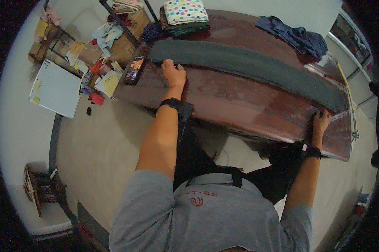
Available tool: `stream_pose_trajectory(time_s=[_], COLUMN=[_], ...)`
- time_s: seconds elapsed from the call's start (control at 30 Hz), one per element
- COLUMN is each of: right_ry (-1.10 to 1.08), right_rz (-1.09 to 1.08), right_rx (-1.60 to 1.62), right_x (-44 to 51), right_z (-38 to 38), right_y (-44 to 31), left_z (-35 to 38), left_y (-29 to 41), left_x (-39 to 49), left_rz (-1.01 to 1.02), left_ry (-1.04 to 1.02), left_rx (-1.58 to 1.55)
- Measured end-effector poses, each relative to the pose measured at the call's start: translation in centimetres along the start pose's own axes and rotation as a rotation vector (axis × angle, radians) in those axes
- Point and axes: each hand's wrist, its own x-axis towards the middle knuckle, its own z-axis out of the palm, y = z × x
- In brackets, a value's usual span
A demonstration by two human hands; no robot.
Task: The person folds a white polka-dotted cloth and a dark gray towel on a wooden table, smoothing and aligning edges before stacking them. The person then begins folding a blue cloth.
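Observation:
A long folded strip of dark green cloth point(239, 64) lies flat across a reddish-brown table point(227, 94), its ends curved by the lens. Near its left end, my left hand point(174, 75) rests with the fingertips at the cloth's near edge. At the far right, my right hand point(321, 122) touches the near corner of the same cloth. Whether the fingers of either hand pinch the fabric is hard to see. A phone point(134, 70) with its screen lit lies on the table left of my left hand.
Folded fabrics, a polka-dot one point(186, 12) on top, are stacked at the back. A crumpled dark blue cloth point(295, 36) lies at the back right. A yellow strip point(346, 80) runs along the right edge. Cardboard boxes point(126, 34) and a whiteboard point(57, 88) stand to the left.

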Motion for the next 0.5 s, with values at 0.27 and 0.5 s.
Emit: stream_pose_trajectory(time_s=[0.27, 0.5], right_ry=[-0.194, -0.322], right_rz=[0.146, 0.001], right_rx=[-0.003, 0.057], right_x=[-1.7, -4.6], right_z=[2.0, 0.8], right_y=[-4.1, -20.7], left_z=[-0.5, 0.5], left_y=[-2.7, -4.3], left_x=[1.7, 3.3], left_rz=[-0.018, -0.257], left_ry=[-0.139, -0.002], left_rx=[0.049, -0.164])
